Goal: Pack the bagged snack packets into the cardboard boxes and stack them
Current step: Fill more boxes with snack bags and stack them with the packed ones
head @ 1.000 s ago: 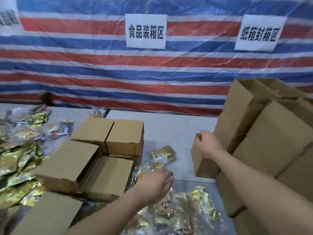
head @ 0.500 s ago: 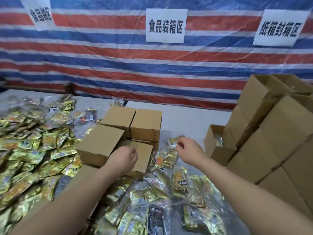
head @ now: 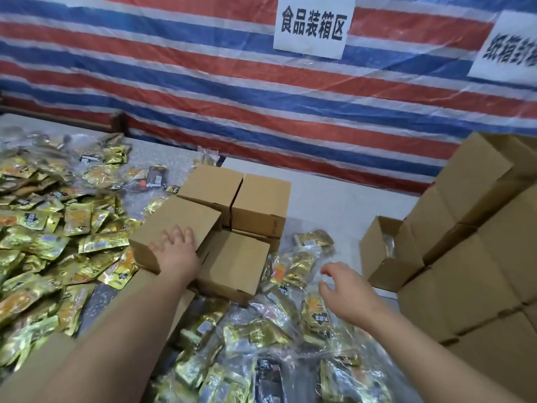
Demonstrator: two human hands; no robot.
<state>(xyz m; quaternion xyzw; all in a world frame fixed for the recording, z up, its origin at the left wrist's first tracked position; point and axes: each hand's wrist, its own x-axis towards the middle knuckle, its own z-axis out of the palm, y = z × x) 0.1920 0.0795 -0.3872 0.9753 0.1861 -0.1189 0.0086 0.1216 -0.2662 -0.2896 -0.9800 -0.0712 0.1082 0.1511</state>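
Boxes first: four closed cardboard boxes sit clustered mid-counter, and the left hand (head: 177, 251) has come off the bagged packets and now lies flat on the nearest closed box (head: 174, 228), fingers spread and straight, pressing or steadying it, not gripping. A second ago that hand was down among the bags near the front; half a second ago it was curled above the box cluster. The right hand (head: 345, 289) has pulled back from the open box (head: 386, 251) on the right, where it was a second ago, and now hovers over the bagged snack packets (head: 290, 286) in front of the cluster, fingers loosely bent, holding nothing.

Read: one packet drop into the open box looks done (something shiny shows inside it), and the right hand is lining up for the next bag. The left hand on the closed box suggests a shift or lift toward stacking, but can't confirm from this.

Outward: loose gold packets (head: 52, 242) heaped across the counter's left half, more bags along the front edge. Stack of boxes (head: 479, 242) at right, touching the open box. Striped tarp (head: 203, 97) behind, paper signs (head: 313, 24) taped on it.
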